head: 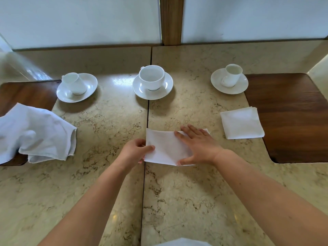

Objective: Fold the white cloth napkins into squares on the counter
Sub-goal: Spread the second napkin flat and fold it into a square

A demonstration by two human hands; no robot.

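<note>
Where the marble counter (106, 174) meets a dark wood inset (26, 96) at the far left, a loose heap of unfolded white napkins (35, 134) lies crumpled, partly on the wood and partly on the stone. Just beyond it stands a small cup on a saucer (77, 87). Near the middle, the left hand (136, 151) pinches the left edge of a half-folded napkin (165, 150), thumb on top and fingers curled beneath. That napkin lies flat on the counter just right of the seam between the two slabs. Far behind it sits a wider cup on its saucer (152, 82). The right hand (197, 146) presses down on the napkin's right part, fingers straight and spread. Further right, a finished folded square (242, 123) rests at the edge of another wood inset (291, 118), with a third cup and saucer (229, 79) beyond it.
</note>
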